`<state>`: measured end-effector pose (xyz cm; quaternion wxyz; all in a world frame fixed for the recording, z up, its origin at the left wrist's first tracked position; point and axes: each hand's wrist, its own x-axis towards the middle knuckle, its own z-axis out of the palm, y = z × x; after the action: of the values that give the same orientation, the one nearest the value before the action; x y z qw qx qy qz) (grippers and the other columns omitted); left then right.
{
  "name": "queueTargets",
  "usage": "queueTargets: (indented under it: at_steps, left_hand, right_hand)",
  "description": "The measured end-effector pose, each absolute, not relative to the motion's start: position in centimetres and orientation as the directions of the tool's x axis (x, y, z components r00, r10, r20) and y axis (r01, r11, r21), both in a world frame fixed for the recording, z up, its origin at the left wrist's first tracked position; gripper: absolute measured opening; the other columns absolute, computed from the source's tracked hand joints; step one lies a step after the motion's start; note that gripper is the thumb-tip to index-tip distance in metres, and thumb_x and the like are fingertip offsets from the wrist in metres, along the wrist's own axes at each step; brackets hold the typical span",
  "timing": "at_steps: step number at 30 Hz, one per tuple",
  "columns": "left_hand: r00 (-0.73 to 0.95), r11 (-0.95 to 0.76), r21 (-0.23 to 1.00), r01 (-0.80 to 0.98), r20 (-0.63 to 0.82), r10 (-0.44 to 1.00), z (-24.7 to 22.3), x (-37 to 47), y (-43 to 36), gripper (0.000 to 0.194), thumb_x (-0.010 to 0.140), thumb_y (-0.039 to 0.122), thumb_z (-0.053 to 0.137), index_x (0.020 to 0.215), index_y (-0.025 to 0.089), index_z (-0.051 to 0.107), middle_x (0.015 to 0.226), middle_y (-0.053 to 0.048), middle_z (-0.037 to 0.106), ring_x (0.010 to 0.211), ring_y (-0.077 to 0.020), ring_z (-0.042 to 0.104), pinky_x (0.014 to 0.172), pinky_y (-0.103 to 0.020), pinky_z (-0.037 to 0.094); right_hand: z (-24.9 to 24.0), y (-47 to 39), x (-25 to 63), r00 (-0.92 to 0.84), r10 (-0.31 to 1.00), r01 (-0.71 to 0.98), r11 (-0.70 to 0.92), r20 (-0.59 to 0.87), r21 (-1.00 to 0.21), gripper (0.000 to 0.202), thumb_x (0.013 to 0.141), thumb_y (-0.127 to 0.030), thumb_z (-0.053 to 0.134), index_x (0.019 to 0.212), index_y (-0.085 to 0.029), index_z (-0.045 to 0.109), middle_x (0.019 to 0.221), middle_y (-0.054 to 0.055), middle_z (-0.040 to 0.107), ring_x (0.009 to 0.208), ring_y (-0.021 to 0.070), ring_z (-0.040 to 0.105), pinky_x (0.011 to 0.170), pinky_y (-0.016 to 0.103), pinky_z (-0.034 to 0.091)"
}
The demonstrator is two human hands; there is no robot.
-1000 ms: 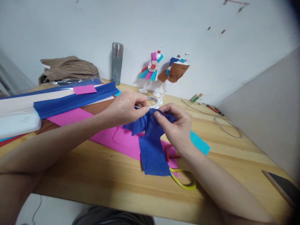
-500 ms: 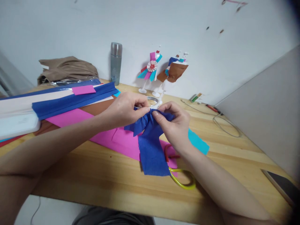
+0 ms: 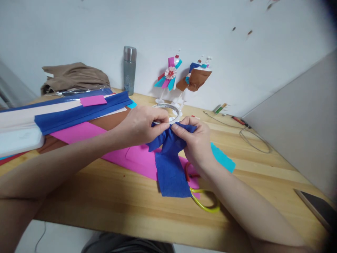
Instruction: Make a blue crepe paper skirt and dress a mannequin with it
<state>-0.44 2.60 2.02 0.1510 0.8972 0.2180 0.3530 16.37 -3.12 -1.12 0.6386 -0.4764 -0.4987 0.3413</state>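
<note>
My left hand [image 3: 147,123] is closed in a pinch at the gathered middle of a piece of blue crepe paper [image 3: 172,175]. My right hand [image 3: 196,137] grips the same gather from the other side, its thumb on top. A roll of clear tape [image 3: 177,109] stands tilted right behind my left fingers and touches them; whether they also hold its tape end is hidden. The blue paper fans out below the pinch, and its lower part lies over a pink paper sheet [image 3: 139,160]. Scissors with a yellow and red handle [image 3: 210,209] lie partly under the blue paper and my right forearm.
Folded crepe paper strips [image 3: 84,111] and a white box-like object [image 3: 21,140] lie at left. Behind stand a grey bottle [image 3: 130,70] and two decorated stands [image 3: 170,73]. A turquoise paper piece [image 3: 223,158], a cable [image 3: 252,147] and a phone-like slab [image 3: 316,207] are at right.
The tape roll has tipped up and shifted left, showing more of its ring. My hands stay at the gather, the right one slightly lower. The blue paper has bunched a little closer.
</note>
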Motion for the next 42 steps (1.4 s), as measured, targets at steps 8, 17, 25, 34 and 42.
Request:
queueTargets:
  at_steps: [8, 17, 25, 34, 42]
  left_hand:
    - [0.673, -0.833, 0.533, 0.149, 0.562, 0.48, 2.2, -0.5, 3.5, 0.018, 0.084, 0.021, 0.059, 0.069, 0.014, 0.065, 0.058, 0.004, 0.055, 0.055, -0.0071, 0.046, 0.055, -0.021, 0.034]
    - [0.648, -0.681, 0.725, 0.106, 0.47, 0.6, 2.3, -0.3, 3.9, 0.014, 0.081, 0.019, 0.061, 0.068, 0.013, 0.065, 0.058, 0.003, 0.056, 0.056, -0.0075, 0.051, 0.056, -0.019, 0.04]
    - [0.638, -0.732, 0.662, 0.16, 0.496, 0.588, 2.1, -0.3, 3.8, 0.014, 0.082, 0.018, 0.062, 0.069, 0.014, 0.067, 0.058, 0.004, 0.059, 0.059, -0.0083, 0.055, 0.058, -0.019, 0.041]
    - [0.631, -0.739, 0.65, 0.177, 0.501, 0.592, 2.0, -0.3, 3.9, 0.014, 0.081, 0.019, 0.062, 0.069, 0.014, 0.067, 0.06, 0.003, 0.06, 0.057, -0.0084, 0.054, 0.058, -0.019, 0.042]
    - [0.632, -0.736, 0.658, 0.157, 0.506, 0.587, 2.0, -0.3, 3.8, 0.014, 0.082, 0.022, 0.062, 0.071, 0.014, 0.068, 0.058, 0.003, 0.059, 0.057, -0.0079, 0.052, 0.055, -0.018, 0.041]
  right_hand:
    - [0.0, -3.2, 16.7, 0.163, 0.977, -0.087, 0.156, 0.14, -0.984, 0.044, 0.055, -0.041, 0.09, 0.055, -0.022, 0.05, 0.051, -0.006, 0.047, 0.047, 0.0083, 0.038, 0.046, 0.025, 0.03]
    - [0.3, -3.5, 17.7, 0.189, 0.909, 0.273, 0.315, 0.372, -0.909, 0.025, 0.073, -0.04, 0.078, 0.065, -0.023, 0.061, 0.057, -0.003, 0.052, 0.052, 0.0126, 0.043, 0.05, 0.029, 0.033]
    - [0.2, -3.5, 17.6, 0.153, 0.839, 0.389, 0.435, 0.523, -0.812, 0.016, 0.075, -0.031, 0.075, 0.064, -0.025, 0.067, 0.062, -0.001, 0.061, 0.057, 0.0151, 0.047, 0.056, 0.032, 0.036]
    - [0.3, -3.4, 17.9, 0.195, 0.858, 0.283, 0.416, 0.476, -0.864, 0.007, 0.074, -0.029, 0.076, 0.07, -0.026, 0.07, 0.069, 0.001, 0.067, 0.061, 0.018, 0.056, 0.057, 0.034, 0.044]
    - [0.4, -3.2, 17.6, 0.22, 0.853, 0.27, 0.414, 0.474, -0.869, 0.016, 0.068, -0.031, 0.079, 0.066, -0.025, 0.064, 0.061, -0.001, 0.064, 0.053, 0.0155, 0.053, 0.05, 0.031, 0.042]
